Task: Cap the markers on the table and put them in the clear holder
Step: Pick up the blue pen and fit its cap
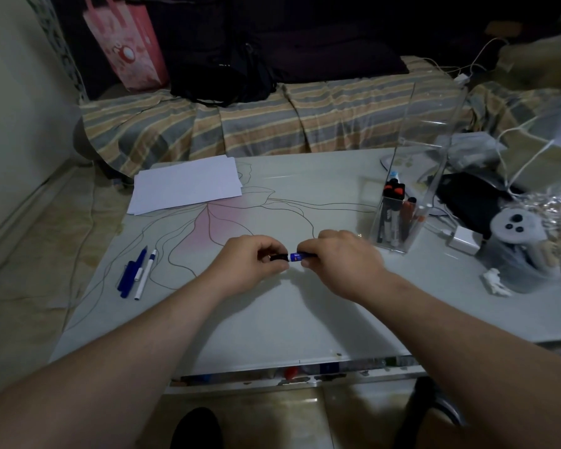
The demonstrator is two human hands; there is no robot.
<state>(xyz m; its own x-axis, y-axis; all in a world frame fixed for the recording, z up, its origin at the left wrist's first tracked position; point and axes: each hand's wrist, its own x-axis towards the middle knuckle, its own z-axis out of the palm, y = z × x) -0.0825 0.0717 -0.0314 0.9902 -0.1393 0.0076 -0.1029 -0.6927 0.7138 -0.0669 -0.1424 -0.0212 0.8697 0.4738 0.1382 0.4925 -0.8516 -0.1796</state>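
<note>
Head view shows the table (305, 319) spanning the scene, with paper (188, 184) at far left. The holder (402, 202) stands upright at right, near the right hand, and already contains several markers. Two pens (136, 273) lie at near left, well apart from both hands.

At centre, the left hand (250, 264) has its fingers curled round a black cap (278, 257). The right hand (340, 260) grips a blue marker (300, 255) by the barrel. Cap and marker are held level, end to end, touching or nearly so; whether the cap is seated cannot be determined.

Step in hand, as judged: capping. The next move calls for pressing cap and barrel together along one axis, then carrying the marker right and lowering it into the holder's open top.
</note>
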